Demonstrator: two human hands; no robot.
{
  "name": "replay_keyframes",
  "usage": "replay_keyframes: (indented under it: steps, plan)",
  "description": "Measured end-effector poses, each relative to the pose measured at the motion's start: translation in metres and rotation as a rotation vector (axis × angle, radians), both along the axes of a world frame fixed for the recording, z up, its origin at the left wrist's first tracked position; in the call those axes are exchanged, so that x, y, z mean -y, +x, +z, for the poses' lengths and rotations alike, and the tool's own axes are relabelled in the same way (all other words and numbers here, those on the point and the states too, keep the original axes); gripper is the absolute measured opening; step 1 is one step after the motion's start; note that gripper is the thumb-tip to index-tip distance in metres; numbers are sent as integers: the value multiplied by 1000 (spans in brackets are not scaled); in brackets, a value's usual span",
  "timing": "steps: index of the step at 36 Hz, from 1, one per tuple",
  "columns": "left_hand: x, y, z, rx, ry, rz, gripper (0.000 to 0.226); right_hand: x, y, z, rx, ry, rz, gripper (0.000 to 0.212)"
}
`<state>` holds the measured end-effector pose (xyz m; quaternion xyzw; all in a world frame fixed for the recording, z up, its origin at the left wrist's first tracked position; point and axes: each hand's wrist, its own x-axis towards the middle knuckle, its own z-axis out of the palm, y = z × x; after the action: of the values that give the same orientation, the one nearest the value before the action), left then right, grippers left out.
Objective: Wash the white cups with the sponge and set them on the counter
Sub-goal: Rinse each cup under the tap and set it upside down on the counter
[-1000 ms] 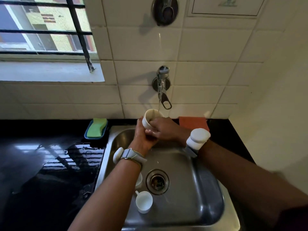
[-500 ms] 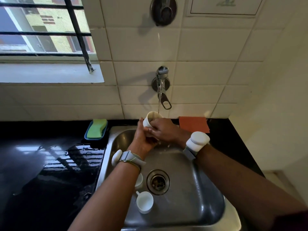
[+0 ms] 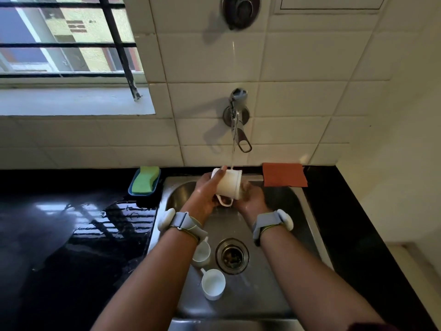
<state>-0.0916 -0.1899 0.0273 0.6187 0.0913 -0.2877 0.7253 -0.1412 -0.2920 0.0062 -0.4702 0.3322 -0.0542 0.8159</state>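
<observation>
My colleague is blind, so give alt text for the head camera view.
The left hand and right hand hold a white cup sideways under the running tap. Two more cups sit in the sink; a green sponge lies in a counter tray.

Brushed steel sink (image 3: 293,201), glossy black counter (image 3: 71,235)

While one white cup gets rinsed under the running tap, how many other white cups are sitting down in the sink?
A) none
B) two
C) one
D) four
B: a half-hidden cup and a lower cup sit beside the drain in the sink, while the left hand and right hand grip the held cup.
</observation>
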Motion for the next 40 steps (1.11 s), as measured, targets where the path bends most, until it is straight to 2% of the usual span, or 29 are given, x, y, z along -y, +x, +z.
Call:
replay_keyframes:
  steps: [2,3,7,9,11,13,15,17,19,21,24,26,29,32,35,40]
  plan:
    - [0,-1,-1,64,61,-24,59,-6,-7,-14,-81,-503,148,12]
    - [1,-1,0,92,85,-34,59,-6,-9,-16,-140,-673,155,17]
    - [2,1,1,165,164,-25,66,-5,-18,-7,-116,-895,169,25]
    - [0,3,1,171,167,15,66,0,-25,-1,-38,-843,118,25]
    - [-2,4,0,134,168,61,62,4,-28,11,47,-672,64,16]
    - [-3,6,-3,60,146,115,55,10,-15,30,185,-174,-11,6]
    - [0,4,-6,-4,139,156,57,18,3,49,174,204,-100,19]
    - [3,3,-8,-28,168,160,61,21,13,66,129,265,45,28]
    - [7,0,-10,-70,149,145,57,17,17,79,93,15,267,32]
    - [12,-2,-11,-119,59,130,47,13,17,90,20,-354,457,27]
    - [15,-3,-10,-206,13,105,45,13,21,98,-40,-788,581,22]
    - [15,-2,-8,-246,-5,97,57,17,20,101,-37,-946,604,22]
    - [11,-2,-6,-267,-60,84,75,25,19,102,-23,-1019,557,25]
    - [6,1,-2,-256,-64,109,74,31,21,96,-27,-1090,478,21]
    - [2,5,0,-294,-114,74,76,30,21,87,-5,-1153,527,16]
    - [-8,5,5,-278,-154,57,73,23,14,84,118,-1147,684,25]
